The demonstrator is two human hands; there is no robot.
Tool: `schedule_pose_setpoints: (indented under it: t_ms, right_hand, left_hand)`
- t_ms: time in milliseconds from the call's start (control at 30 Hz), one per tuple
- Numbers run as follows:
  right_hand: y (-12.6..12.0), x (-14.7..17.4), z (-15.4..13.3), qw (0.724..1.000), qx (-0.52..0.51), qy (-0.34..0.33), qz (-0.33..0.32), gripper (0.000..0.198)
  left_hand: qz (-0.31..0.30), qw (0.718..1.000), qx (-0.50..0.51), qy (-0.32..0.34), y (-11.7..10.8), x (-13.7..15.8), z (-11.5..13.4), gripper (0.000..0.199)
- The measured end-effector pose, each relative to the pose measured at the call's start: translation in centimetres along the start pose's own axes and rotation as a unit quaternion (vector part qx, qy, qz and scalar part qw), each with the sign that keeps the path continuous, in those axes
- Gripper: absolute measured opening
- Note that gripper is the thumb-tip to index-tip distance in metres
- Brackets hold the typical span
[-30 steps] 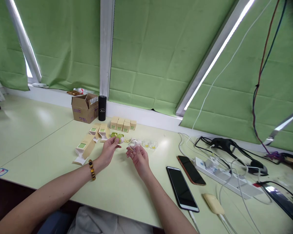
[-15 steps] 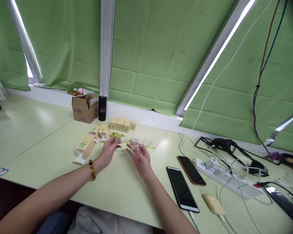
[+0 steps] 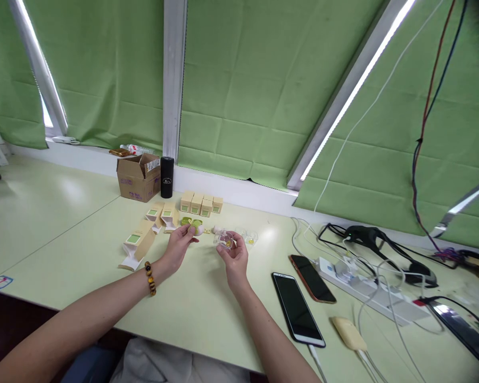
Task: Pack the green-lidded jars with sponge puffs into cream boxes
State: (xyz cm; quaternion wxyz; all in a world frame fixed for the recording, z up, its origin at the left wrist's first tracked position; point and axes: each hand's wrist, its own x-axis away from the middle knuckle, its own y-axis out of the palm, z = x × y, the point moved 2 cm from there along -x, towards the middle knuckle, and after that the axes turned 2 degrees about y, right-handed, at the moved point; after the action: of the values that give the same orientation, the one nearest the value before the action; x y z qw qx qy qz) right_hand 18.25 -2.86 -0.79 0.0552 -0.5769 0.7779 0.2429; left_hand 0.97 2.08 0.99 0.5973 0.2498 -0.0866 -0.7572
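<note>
Our right hand (image 3: 236, 259) held a clear plastic cup (image 3: 222, 240) over the table (image 3: 207, 303), our left hand (image 3: 178, 247) pinched a small green-and-pale item (image 3: 198, 230), more clear cups (image 3: 252, 238) stood just beside, tan boxes (image 3: 196, 204) behind, a black tumbler (image 3: 167, 178) farther off.

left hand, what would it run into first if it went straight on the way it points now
Beyond the green-and-white thing in its fingers, the left hand would probably meet the small tan boxes first, though its height is hard to judge.
</note>
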Motion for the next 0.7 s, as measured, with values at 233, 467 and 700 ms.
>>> schedule_pose_setpoints:
  t_ms: [233, 467, 700]
  right_hand:
    - [0.6, 0.8, -1.1, 0.982, 0.172, -0.073, -0.036, 0.048]
    - [1.1, 1.4, -1.2, 0.968, 0.227, -0.091, -0.060, 0.050]
    - [1.1, 1.1, -0.8, 0.966, 0.236, -0.100, -0.035, 0.051]
  left_hand:
    - [-0.031, 0.999, 0.003, -0.008, 0.1, 0.2, -0.1, 0.032]
    - [-0.072, 0.997, 0.030, 0.003, 0.2, 0.3, -0.1, 0.028]
    - [-0.097, 0.995, 0.034, -0.009, 0.2, 0.5, -0.5, 0.047]
